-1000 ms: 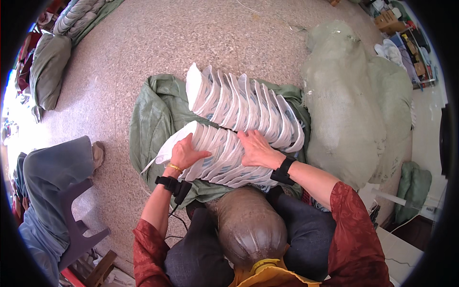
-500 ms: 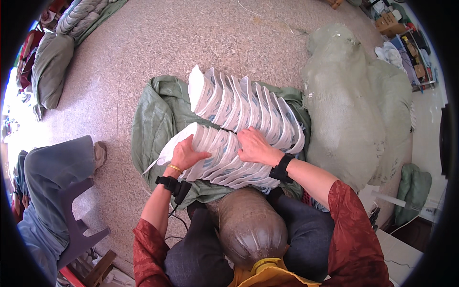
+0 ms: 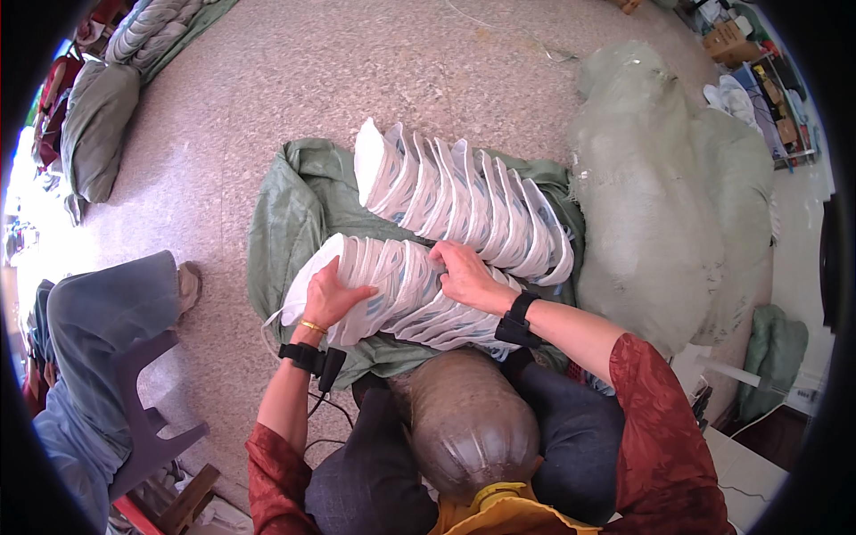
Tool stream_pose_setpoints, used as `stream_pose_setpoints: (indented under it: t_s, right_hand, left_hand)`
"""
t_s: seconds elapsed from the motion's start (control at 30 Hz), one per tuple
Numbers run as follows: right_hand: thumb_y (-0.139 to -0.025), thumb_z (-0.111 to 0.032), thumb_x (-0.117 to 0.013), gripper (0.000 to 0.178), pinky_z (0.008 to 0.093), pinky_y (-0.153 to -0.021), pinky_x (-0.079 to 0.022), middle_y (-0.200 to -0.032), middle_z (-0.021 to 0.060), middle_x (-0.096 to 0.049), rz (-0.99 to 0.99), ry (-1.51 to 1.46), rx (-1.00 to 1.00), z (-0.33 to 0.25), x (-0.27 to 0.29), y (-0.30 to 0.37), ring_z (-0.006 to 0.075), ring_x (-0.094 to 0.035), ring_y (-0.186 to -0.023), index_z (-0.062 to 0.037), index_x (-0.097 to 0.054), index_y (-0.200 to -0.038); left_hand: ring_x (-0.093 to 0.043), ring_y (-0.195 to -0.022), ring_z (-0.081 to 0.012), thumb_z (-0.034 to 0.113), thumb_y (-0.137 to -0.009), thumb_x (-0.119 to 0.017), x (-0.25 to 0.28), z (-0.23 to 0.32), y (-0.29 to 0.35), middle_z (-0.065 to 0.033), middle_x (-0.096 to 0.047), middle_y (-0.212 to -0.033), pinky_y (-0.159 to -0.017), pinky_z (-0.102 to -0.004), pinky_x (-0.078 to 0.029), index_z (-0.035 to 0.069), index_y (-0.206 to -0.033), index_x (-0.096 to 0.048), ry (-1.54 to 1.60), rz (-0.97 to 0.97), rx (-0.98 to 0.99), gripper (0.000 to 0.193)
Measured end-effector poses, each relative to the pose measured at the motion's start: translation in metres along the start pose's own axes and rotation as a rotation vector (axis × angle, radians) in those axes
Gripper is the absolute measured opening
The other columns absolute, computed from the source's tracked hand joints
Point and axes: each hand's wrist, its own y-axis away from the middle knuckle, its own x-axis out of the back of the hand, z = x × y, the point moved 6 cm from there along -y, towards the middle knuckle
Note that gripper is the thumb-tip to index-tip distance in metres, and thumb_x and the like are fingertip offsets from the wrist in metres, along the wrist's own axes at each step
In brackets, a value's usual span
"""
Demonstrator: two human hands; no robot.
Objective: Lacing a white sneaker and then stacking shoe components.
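Two rows of overlapping white cloth pieces with blue markings lie on a green woven sack (image 3: pixel 276 209). The far row (image 3: pixel 464 192) fans out beyond my hands. At the left end of the near row (image 3: pixel 392 276), my left hand (image 3: pixel 328 299) is wrapped over the pieces, its thumb stretched along their top and its fingertips partly hidden. My right hand (image 3: pixel 473 278) has curled fingers pinching the near row's upper edge about midway along it. A thin white cord (image 3: pixel 272 316) trails from the row's left end beside my left wrist.
A brown rounded bulky thing (image 3: pixel 468 423) sits between my knees. Large stuffed pale green sacks (image 3: pixel 642 205) stand close on the right. At left, another person's leg (image 3: pixel 111 303) is by a purple plastic stool (image 3: pixel 147 419). A black cable (image 3: pixel 334 406) runs near my left wrist.
My left hand has shifted slightly left and down, with the near row's left end moving left too. My right hand has moved a little left along the row.
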Motion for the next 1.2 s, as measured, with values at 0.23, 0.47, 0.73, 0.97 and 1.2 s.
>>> stream_pose_setpoints:
  t_s: [0.23,0.47,0.73,0.97,1.2]
  right_hand:
    - [-0.078,-0.001,-0.065,0.012,0.0583,-0.077,-0.052,-0.079,0.0335,-0.064,-0.069,0.215,0.113,-0.006,-0.003,-0.014,0.0521,-0.065,-0.081,0.0089,-0.063,-0.085]
    - [-0.084,-0.006,-0.061,0.020,0.0388,-0.080,-0.053,-0.087,0.0210,-0.074,-0.179,-0.177,-0.310,0.006,-0.027,-0.016,0.0294,-0.072,-0.087,0.0048,-0.073,-0.095]
    - [-0.082,0.000,-0.061,0.027,0.0264,-0.079,-0.047,-0.091,0.0030,-0.074,-0.075,-0.817,-0.462,0.038,-0.050,-0.015,0.0140,-0.062,-0.084,0.0052,-0.076,-0.104]
    - [-0.089,0.002,-0.063,0.025,0.0267,-0.099,-0.047,-0.115,0.0102,-0.072,-0.220,-1.136,-0.529,0.031,-0.062,-0.023,0.0157,-0.065,-0.107,0.0098,-0.073,-0.111]
    - [-0.094,0.000,-0.064,0.028,0.0288,-0.105,-0.048,-0.122,0.0112,-0.071,-0.409,-1.293,-0.598,0.032,-0.079,-0.026,0.0181,-0.067,-0.112,0.0101,-0.068,-0.120]
  left_hand:
    - [-0.074,-0.092,-0.0349,0.037,-0.068,-0.091,0.004,-0.023,0.007,-0.0217,-0.075,-0.100,-0.084,-0.0434,-0.057,-0.003,-0.112,-0.068,0.111,0.036,0.029,0.064]
    - [-0.074,-0.095,-0.0239,0.023,-0.072,-0.090,0.011,-0.027,0.012,-0.0158,-0.076,-0.106,-0.088,-0.0372,-0.057,-0.004,-0.120,-0.067,0.327,0.011,0.061,0.059]
    - [-0.071,-0.100,-0.0196,0.017,-0.074,-0.090,0.008,-0.031,0.010,-0.0125,-0.074,-0.112,-0.092,-0.0356,-0.056,-0.004,-0.123,-0.065,0.478,-0.067,0.116,0.059]
    - [-0.068,-0.107,-0.0181,0.010,-0.076,-0.089,0.004,-0.051,0.007,-0.0099,-0.071,-0.121,-0.098,-0.0345,-0.053,-0.003,-0.130,-0.062,0.652,-0.169,0.189,0.062]
    - [-0.068,-0.110,-0.0182,0.005,-0.077,-0.088,-0.003,-0.046,0.001,-0.0100,-0.071,-0.122,-0.100,-0.0349,-0.052,-0.004,-0.133,-0.058,0.789,-0.252,0.229,0.064]
